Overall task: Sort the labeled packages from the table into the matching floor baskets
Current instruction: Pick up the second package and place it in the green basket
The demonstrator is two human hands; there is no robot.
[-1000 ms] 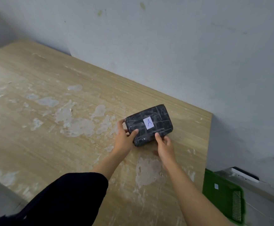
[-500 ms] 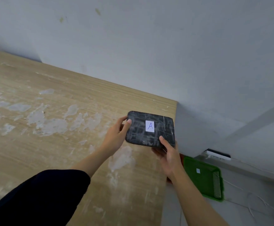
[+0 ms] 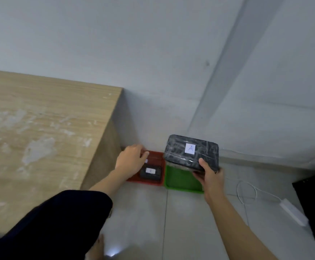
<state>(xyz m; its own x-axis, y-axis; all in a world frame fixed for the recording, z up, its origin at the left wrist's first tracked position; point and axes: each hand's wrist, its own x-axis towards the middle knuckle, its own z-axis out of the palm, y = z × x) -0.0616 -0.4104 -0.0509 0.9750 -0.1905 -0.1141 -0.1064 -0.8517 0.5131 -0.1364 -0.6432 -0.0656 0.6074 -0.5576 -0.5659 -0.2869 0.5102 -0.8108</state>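
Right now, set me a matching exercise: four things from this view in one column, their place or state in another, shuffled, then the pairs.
Things:
1. package marked A
2. red basket
3. green basket
4. left hand

Places or states:
a. holds a dark package
b. gripped by the right hand, in the air
c. no package visible inside
d. holding nothing, off the table's end

Pairs: 1-b, 2-a, 3-c, 4-d

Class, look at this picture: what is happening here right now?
A person is sorting wrapped packages. The right hand holds a black package labelled A in the air over the green basket on the floor. The left hand is free, hovering above the red basket, which already holds another black package. The wooden table stands beside the baskets.
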